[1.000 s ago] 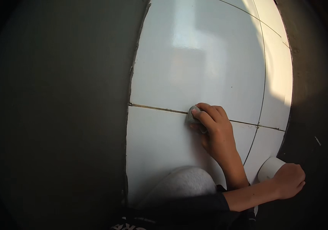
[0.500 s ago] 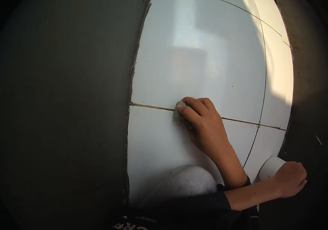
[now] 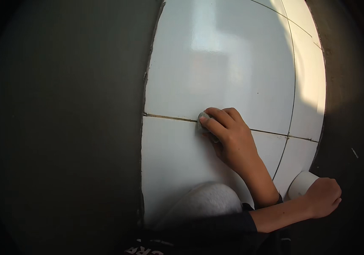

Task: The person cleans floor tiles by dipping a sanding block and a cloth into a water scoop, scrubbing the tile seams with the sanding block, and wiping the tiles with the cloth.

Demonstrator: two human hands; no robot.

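Observation:
My right hand [image 3: 236, 138] is closed around a small grey lump [image 3: 204, 121], a worn pad or stone whose kind I cannot make out. It presses this onto the dark seam [image 3: 171, 118] between two large white tiles [image 3: 224, 85]. My left forearm crosses in front of the right one. At the lower right, my left hand [image 3: 324, 197] is a fist against a white cylindrical object [image 3: 302, 184], which looks like a cup or roll. The hand covers its right end, and the fingers are partly hidden.
A knee in light grey cloth [image 3: 209, 199] rests at the bottom of the tiles. Dark grey surface [image 3: 63, 119] lies left of the rough tile edge, and another dark strip [image 3: 347, 127] runs along the right. Sunlight falls on the right-hand tiles [image 3: 309, 76].
My right hand has slid slightly to the right along the seam with the grey lump. My left hand and the white object have stayed almost in place.

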